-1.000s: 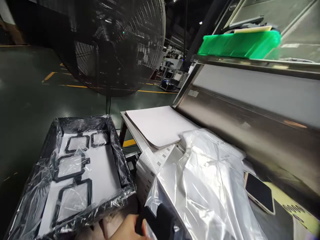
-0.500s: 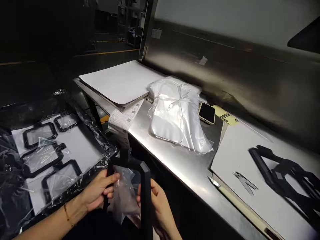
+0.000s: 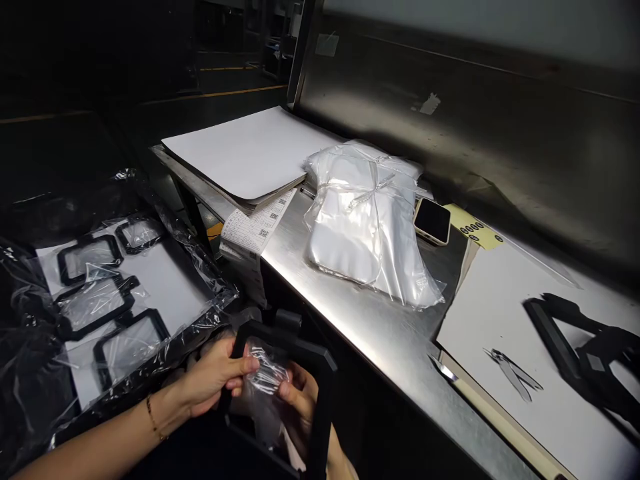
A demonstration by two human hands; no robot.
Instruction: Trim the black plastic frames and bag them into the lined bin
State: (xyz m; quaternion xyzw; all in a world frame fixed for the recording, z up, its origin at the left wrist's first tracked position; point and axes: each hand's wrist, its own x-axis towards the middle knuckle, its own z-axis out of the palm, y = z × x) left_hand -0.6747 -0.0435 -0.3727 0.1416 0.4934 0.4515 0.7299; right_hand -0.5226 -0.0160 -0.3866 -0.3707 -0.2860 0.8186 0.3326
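A black plastic frame (image 3: 324, 387) with cut corners is held low in front of me, tilted, off the table. My left hand (image 3: 215, 377) is closed on its left side, the thumb pressing a crumpled clear plastic bag (image 3: 267, 372) in the opening. Behind the frame's right bar, my right hand (image 3: 300, 393) pinches the same bag between thumb and fingers; the bar hides part of this hand. Similar frames with clear film (image 3: 95, 307) lie to the left on white sheets in a box lined with black plastic (image 3: 200, 320).
On the metal table (image 3: 340, 303) lie a tied bundle of clear bags (image 3: 350, 227), a stack of white sheets (image 3: 245, 153), printed labels (image 3: 255, 227) and a phone (image 3: 433, 221). At right are nippers (image 3: 515, 373), a cream-handled knife (image 3: 480, 407) and more black frames (image 3: 565, 340) on white board.
My right hand has come up and left and now pinches the bag, which is bunched between both hands. The frame has turned slightly. The view has shifted a little.
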